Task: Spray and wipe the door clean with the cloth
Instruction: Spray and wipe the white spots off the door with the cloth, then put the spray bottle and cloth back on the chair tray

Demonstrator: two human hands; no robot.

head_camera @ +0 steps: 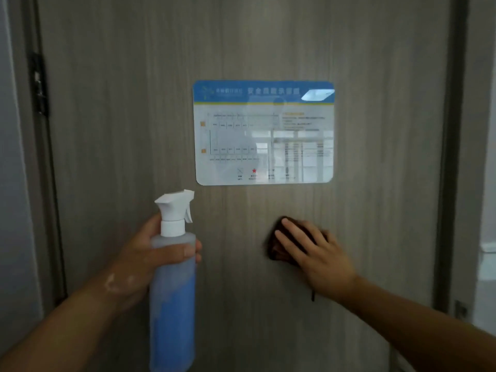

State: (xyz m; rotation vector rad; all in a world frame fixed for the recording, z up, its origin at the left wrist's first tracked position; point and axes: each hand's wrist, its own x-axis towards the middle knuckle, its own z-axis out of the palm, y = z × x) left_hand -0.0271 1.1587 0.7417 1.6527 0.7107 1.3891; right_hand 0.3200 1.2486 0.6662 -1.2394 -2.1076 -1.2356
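A grey wood-grain door (241, 49) fills the view. My left hand (150, 253) grips a tall spray bottle (173, 296) of blue liquid with a white trigger head, held upright in front of the door's lower left. My right hand (314, 253) lies with straight fingers on a dark brown cloth (276, 248) and presses it flat against the door below the sign. Most of the cloth is hidden under the hand.
A glossy evacuation-plan sign (264, 132) with a blue header is stuck to the door at mid height. A dark hinge (39, 84) and the door frame run down the left. On the right are the frame edge (453, 157) and a bright room beyond.
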